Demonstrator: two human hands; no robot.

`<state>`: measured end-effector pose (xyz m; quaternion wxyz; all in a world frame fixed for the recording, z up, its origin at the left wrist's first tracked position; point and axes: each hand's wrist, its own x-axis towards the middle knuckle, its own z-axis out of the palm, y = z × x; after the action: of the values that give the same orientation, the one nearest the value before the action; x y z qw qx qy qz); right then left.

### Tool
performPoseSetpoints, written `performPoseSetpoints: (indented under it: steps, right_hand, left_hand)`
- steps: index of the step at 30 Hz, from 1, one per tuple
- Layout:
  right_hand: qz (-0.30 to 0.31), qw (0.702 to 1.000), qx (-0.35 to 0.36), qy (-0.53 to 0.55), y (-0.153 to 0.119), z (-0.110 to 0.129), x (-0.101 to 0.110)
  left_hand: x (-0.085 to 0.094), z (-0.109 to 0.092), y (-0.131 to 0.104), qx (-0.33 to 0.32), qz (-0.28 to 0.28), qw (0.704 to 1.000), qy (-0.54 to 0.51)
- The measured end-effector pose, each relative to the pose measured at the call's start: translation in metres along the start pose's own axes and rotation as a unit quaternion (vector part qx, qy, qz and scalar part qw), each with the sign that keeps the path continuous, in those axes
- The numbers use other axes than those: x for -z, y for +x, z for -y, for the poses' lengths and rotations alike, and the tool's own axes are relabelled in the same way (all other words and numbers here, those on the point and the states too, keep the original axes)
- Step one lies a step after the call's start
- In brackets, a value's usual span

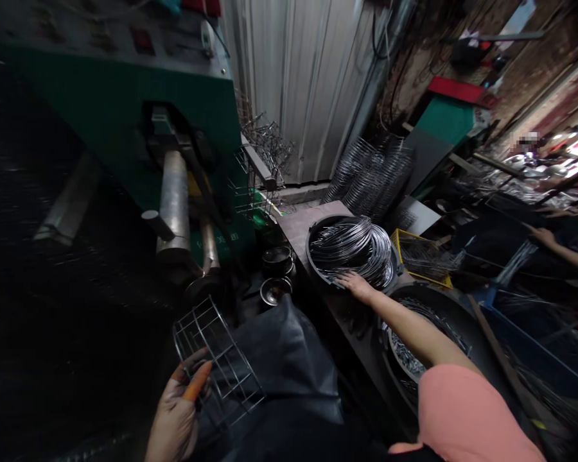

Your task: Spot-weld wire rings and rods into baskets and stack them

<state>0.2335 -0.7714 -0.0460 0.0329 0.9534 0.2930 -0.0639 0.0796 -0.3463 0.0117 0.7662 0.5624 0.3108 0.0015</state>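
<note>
Wire basket (221, 359), an open grid of thin bright rods, sits low in front of a dark apron, gripped at its near edge by the left hand (176, 417); fingers curled round the rods, one fingertip capped in orange. Right hand (356, 284) stretches out, fingers spread flat on a heap of shiny wire rings (351, 247) in a round black tub (313, 256); it grasps nothing. Beside the tub, a yellow crate (399, 240). Green machine (106, 96) with dull steel cylinders stands behind. Another person's hand (542, 236) at far right.
</note>
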Motion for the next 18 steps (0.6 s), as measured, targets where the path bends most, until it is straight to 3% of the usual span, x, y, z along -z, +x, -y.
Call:
performPoseSetpoints:
  steps: [5, 9, 14, 18]
  right_hand:
    - [0.01, 0.999, -0.003, 0.039, 0.004, 0.008, 0.015]
    - [-0.006, 0.998, -0.047, 0.045, 0.002, 0.022, 0.033]
    - [-0.129, 0.971, -0.199, -0.006, 0.024, 0.01, 0.086]
    - [-0.186, 0.892, -0.412, 0.01, 0.057, -0.025, 0.13]
  left_hand:
    - [0.001, -0.003, -0.01, -0.003, 0.007, 1.0, -0.008]
    - [0.004, 0.0, -0.011, 0.0, 0.011, 1.0, -0.02]
    - [-0.002, -0.001, -0.011, 0.037, 0.042, 0.998, -0.034]
    - [-0.003, -0.003, -0.011, 0.036, 0.043, 0.998, -0.026]
